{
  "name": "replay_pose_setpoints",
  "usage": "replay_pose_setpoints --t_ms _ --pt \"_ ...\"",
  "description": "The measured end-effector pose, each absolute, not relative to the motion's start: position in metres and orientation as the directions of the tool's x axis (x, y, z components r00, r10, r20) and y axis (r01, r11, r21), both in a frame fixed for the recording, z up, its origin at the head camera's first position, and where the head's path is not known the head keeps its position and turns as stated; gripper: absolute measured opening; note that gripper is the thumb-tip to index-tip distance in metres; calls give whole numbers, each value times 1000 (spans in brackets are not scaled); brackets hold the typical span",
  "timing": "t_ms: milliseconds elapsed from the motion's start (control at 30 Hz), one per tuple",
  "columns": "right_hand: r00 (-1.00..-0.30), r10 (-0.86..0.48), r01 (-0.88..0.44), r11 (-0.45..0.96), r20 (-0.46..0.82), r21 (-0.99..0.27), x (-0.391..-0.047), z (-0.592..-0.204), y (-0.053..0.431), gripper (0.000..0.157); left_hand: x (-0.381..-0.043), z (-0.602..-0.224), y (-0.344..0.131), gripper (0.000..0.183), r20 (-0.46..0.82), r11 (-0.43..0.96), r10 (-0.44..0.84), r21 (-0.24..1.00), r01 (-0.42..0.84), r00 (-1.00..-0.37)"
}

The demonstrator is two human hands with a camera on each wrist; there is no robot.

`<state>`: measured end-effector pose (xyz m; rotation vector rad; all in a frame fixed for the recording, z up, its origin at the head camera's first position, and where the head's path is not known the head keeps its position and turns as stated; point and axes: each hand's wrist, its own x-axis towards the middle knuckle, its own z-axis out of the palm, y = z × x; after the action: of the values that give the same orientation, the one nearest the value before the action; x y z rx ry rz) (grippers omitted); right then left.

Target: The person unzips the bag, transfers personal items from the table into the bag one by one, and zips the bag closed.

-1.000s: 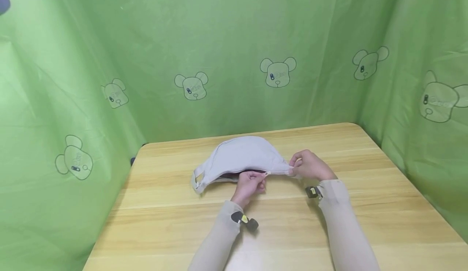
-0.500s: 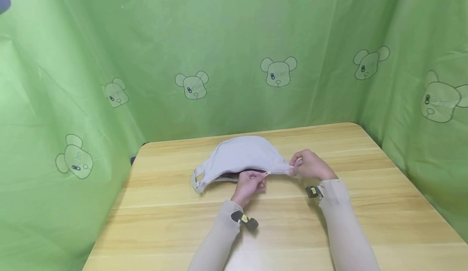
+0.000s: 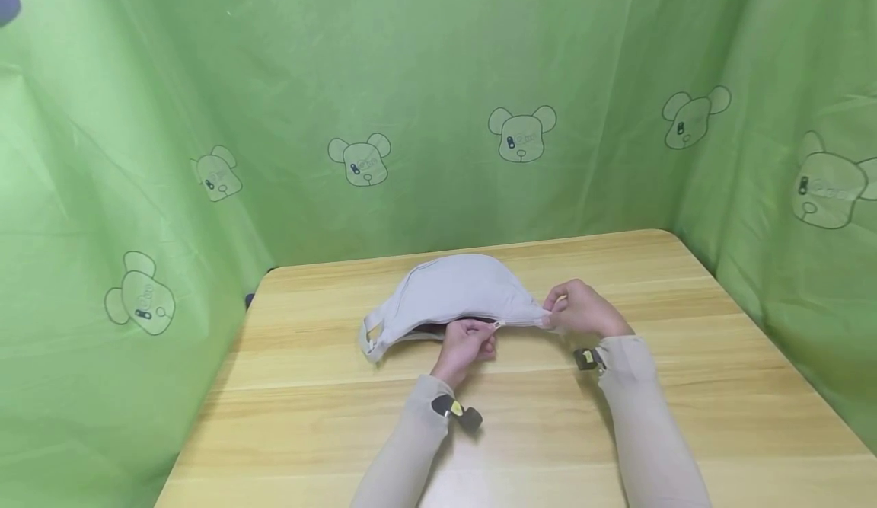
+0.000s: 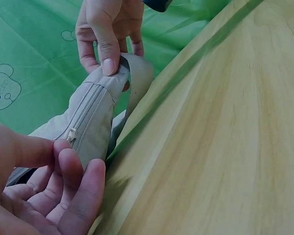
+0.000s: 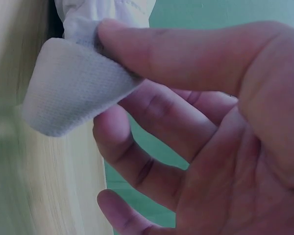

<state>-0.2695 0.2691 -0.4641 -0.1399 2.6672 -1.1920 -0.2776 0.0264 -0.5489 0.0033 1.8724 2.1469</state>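
Note:
A pale grey waist bag (image 3: 459,287) lies on the wooden table, its front zipper partly undone with a dark gap showing. The left hand (image 3: 464,344) pinches the small zipper pull (image 4: 71,134) between thumb and index finger, just right of the gap. Past the pull, the zipper teeth (image 4: 90,105) run closed toward the bag's right end. There the right hand (image 3: 582,308) pinches the bag's corner between thumb and fingers. A strap loop (image 5: 73,88) of woven webbing hangs from that end, close below the right thumb.
A wooden table (image 3: 534,432) bears the bag, which sits toward its far side. Green curtains (image 3: 438,74) with bear-head drawings stand behind the table and on both sides. Small dark cameras (image 3: 470,420) are strapped to the wrists.
The left hand and the zipper pull have shifted very slightly to the left. The right hand keeps its pinch on the bag's end, and the bag stays in place.

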Motion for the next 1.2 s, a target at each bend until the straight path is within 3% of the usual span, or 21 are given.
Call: replay_pose_setpoints --t_ms 1200 --pt "-973 -168 9 663 -160 -749 -272 -466 272 19 -278 -545 25 20 -228 -78 192 966 -246 -954"
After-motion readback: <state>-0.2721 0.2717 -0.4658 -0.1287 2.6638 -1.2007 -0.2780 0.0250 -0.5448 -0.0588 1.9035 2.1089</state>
